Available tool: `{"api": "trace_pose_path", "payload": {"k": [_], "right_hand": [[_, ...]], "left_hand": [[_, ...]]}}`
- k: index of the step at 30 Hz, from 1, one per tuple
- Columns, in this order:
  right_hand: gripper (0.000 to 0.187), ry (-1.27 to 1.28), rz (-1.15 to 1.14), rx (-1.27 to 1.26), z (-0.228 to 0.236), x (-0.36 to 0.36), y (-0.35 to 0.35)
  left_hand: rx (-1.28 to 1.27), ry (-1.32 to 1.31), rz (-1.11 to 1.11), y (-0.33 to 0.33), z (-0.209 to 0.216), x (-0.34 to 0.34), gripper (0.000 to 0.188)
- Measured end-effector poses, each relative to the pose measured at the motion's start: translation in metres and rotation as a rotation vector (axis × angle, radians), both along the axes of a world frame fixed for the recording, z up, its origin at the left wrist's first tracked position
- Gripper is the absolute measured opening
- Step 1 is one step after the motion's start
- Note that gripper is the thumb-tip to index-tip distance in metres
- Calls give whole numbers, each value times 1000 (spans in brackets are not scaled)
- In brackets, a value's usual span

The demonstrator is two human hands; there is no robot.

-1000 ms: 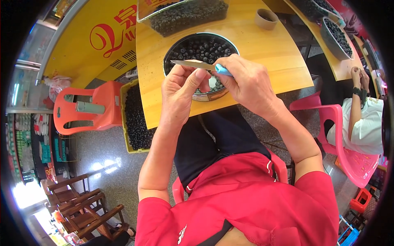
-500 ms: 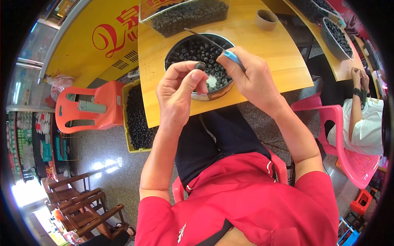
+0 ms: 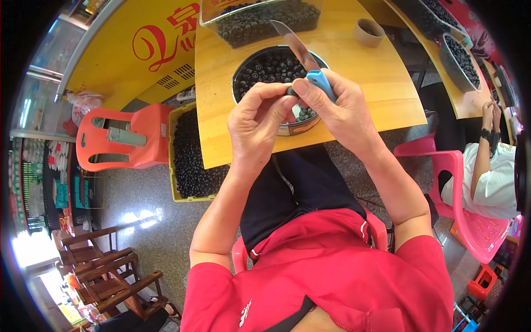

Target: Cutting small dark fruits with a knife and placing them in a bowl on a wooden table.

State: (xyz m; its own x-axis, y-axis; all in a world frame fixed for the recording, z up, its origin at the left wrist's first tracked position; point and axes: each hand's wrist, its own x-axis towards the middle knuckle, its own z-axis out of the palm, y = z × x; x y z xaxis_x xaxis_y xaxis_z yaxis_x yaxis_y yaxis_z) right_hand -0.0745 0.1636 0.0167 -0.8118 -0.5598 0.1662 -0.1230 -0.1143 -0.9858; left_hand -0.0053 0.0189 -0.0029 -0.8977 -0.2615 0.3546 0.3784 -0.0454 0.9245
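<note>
Between thumb and fingertips, my left hand pinches a small dark round piece, nut-like or berry-like; its exact kind is unclear. My right hand grips a knife by its blue handle. The blade slants up and away to the left, its flat side showing. My right thumb meets the dark piece, so the two hands are together over a round pan. Many similar dark pieces fill the pan, some with pale rings, and a pale patch of its inside shows near my hands.
On the wooden table are a clear bin of dark pieces and a small brown cup. A yellow crate of them stands left, by an orange chair. At right, another person sits at a table with more tubs.
My hands have come together; my right thumb now touches the piece in my left hand. The knife has turned, showing its blade's flat side instead of a thin edge.
</note>
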Motion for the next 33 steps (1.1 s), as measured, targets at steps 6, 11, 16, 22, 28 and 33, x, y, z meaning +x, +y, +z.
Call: {"api": "trace_pose_path", "payload": {"k": [6, 11, 16, 22, 28, 33], "right_hand": [[22, -7, -54, -22, -6, 1, -3], [21, -21, -7, -25, -9, -6, -3], [21, 23, -157, 14, -13, -25, 17], [22, -152, -269, 88, -45, -53, 54], [24, -180, -294, 98, -76, -56, 53], [26, -187, -333, 60, -91, -61, 54]], "left_hand": [[10, -10, -36, 3, -1, 2, 15], [-34, 4, -56, -13, -1, 9, 16], [-118, -39, 366, -90, -15, 25, 13], [-257, -472, 664, -217, -152, 81, 19], [-444, -825, 791, -251, -230, 133, 32], [-579, -326, 750, -216, -135, 81, 25]]}}
